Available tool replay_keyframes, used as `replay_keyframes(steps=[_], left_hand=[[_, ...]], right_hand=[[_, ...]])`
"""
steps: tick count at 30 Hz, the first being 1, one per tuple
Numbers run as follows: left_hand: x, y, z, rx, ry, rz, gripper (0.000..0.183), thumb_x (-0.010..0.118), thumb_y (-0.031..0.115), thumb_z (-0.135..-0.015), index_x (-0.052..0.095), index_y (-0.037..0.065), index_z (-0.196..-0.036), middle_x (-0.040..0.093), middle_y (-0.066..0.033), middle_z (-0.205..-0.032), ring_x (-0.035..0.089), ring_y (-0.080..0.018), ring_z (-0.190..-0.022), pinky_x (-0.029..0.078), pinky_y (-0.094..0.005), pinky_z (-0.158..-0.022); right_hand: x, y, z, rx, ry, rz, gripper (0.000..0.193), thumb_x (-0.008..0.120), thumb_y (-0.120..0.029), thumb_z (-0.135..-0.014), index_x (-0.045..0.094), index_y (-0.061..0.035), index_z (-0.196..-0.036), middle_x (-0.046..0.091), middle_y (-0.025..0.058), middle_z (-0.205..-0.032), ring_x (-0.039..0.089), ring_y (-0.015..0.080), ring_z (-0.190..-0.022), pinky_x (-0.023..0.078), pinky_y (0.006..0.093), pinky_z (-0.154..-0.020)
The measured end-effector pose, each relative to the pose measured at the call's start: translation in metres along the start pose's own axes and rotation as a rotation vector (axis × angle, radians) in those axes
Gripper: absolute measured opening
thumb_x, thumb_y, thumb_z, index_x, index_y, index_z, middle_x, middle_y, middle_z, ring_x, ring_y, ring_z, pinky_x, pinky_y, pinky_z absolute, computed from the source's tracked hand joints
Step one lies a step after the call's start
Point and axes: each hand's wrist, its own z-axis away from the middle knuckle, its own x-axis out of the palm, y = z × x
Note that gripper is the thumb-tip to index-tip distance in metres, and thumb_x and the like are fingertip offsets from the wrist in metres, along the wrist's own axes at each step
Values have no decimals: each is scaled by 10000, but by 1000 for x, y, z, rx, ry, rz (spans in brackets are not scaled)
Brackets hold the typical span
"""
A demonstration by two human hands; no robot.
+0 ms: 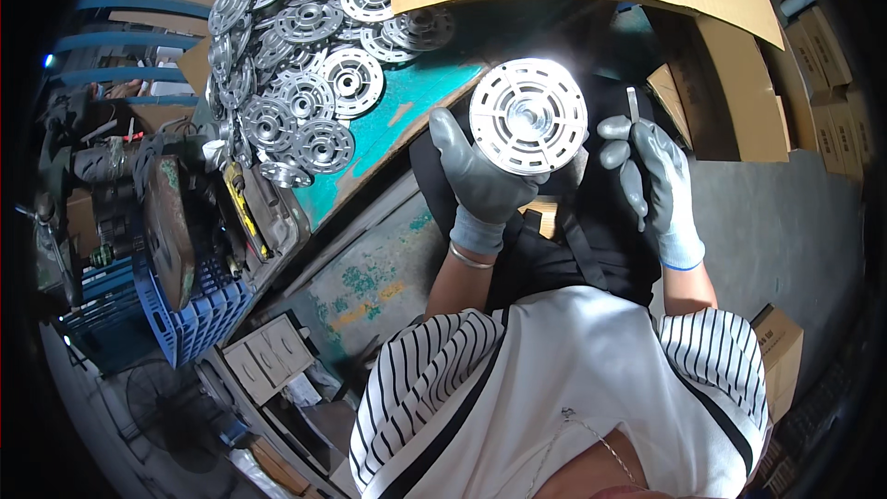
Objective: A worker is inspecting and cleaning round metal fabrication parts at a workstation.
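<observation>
My left hand, in a grey-coated glove, grips a round silver metal cover from its lower left edge. The cover has a raised hub and rings of slots, and its face is tilted up toward me under bright light. To its right, my right hand, gloved alike, pinches a slim flat metal tool between thumb and index finger. The tool points away from me and stands apart from the cover; its lower part is hidden in the fingers, and I cannot make out its kind.
Many similar metal covers lie heaped on the worn green tabletop, far left. An open cardboard box stands at the far right, one flap reaching over the table. A blue plastic crate and a black fan sit at the left.
</observation>
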Motion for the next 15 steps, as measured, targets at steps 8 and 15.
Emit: replay_keyframes(steps=[8, 15], left_hand=[[-10, -2, 3, 6, -103, 60, 1038, 266, 824, -796, 257, 14, -1445, 311, -176, -1457, 356, -342, -1307, 300, -498, -1081], [13, -9, 6, 167, 81, -559, 1021, 241, 779, -838, 240, -54, -1428, 296, -197, -1460, 346, -328, -1319, 274, -442, -1113]], right_hand=[[-3, -14, -40, -67, -12, 89, 353, 604, -275, -889, 617, -3, -1115, 650, 54, -882, 431, 21, -512, 300, 168, -451], [8, -14, -51, 126, -221, 96, 315, 700, -187, -829, 628, 26, -1049, 534, -11, -621, 402, 29, -458, 290, 179, -439]])
